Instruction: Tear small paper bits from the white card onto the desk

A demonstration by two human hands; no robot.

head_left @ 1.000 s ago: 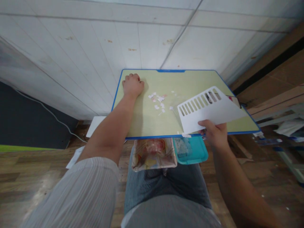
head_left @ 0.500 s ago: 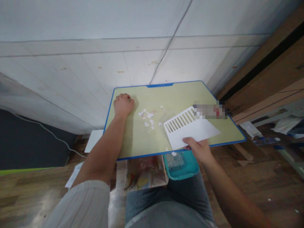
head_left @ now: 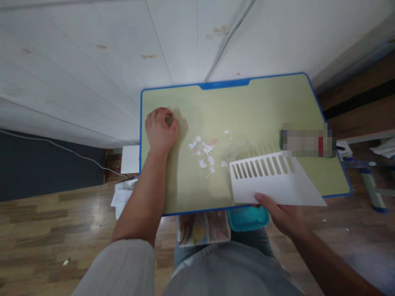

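My left hand [head_left: 162,129] rests on the left part of a pale yellow-green tabletop [head_left: 197,107] with a blue edge. Its fingers are curled, with a small dark spot between thumb and forefinger; what they hold, if anything, is hidden. At the table's front edge my right hand [head_left: 282,213] pinches a white sheet [head_left: 274,189], thumb on top. A row of long rounded slots runs along the sheet's far side, and its right end slants to a point. Small white paper scraps [head_left: 208,149], a few pinkish, lie scattered between the hands.
A blurred-out object [head_left: 308,142] lies at the table's right, beyond the sheet. Below the front edge are a teal plastic tub [head_left: 248,220] and a patterned box [head_left: 203,234] near my lap. A pale wall [head_left: 120,70] with a cable [head_left: 228,39] stands behind.
The view has tipped downward and shifted. My right hand has turned the slotted sheet so its slots lie more level with the table edge. The left hand stays curled on the table.
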